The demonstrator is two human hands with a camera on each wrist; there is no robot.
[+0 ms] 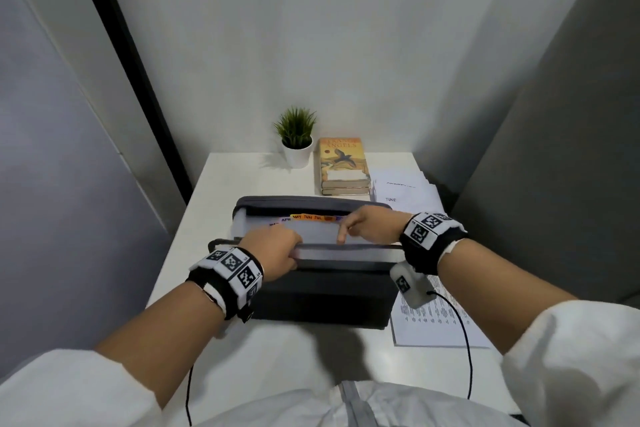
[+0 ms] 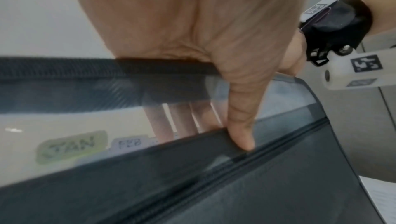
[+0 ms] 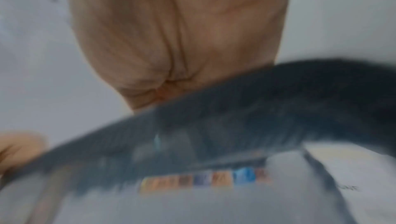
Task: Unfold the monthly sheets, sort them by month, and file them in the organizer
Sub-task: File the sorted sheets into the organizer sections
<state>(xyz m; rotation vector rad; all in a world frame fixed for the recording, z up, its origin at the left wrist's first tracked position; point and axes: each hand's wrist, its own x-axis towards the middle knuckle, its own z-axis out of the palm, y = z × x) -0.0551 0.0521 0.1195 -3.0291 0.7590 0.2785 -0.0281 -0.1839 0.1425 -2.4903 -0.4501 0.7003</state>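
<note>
A dark grey accordion organizer (image 1: 311,302) stands open on the white table (image 1: 221,194), its coloured month tabs (image 1: 308,217) reading APR, MAY, JUN, JUL. My left hand (image 1: 277,253) grips the organizer's near front wall (image 2: 214,185), thumb (image 2: 240,126) outside and fingers inside, beside the JAN tab (image 2: 70,146) and a FEB tab. My right hand (image 1: 363,227) reaches into the pockets from the right, index finger (image 1: 341,236) pointing straight down against a divider. The right wrist view is blurred, showing my palm (image 3: 171,41) over the dark rim and tabs (image 3: 203,180). Unfolded white sheets (image 1: 405,191), one marked JUNE, lie at the right rear.
A potted plant (image 1: 296,139) and two stacked books (image 1: 343,163) sit at the back of the table. A printed sheet (image 1: 440,322) lies at the near right, partly under the organizer. Grey partition walls close in on both sides.
</note>
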